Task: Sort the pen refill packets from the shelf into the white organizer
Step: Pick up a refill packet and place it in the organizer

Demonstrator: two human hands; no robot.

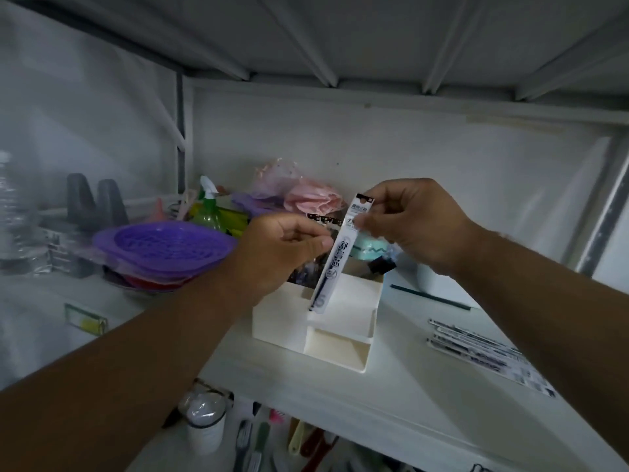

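Right hand (413,223): grip pinches packet (335,257) top.
Left hand (279,250): fingers curled beside packet; contact unclear.
Packet: tilted, foot in organizer (326,335).
Loose packets (483,352): shelf, 3 o'clock.

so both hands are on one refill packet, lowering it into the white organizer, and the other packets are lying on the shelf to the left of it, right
Not quite. The head view shows the remaining packets on the shelf to the right of the white organizer. The left hand and right hand do hold one refill packet over it.
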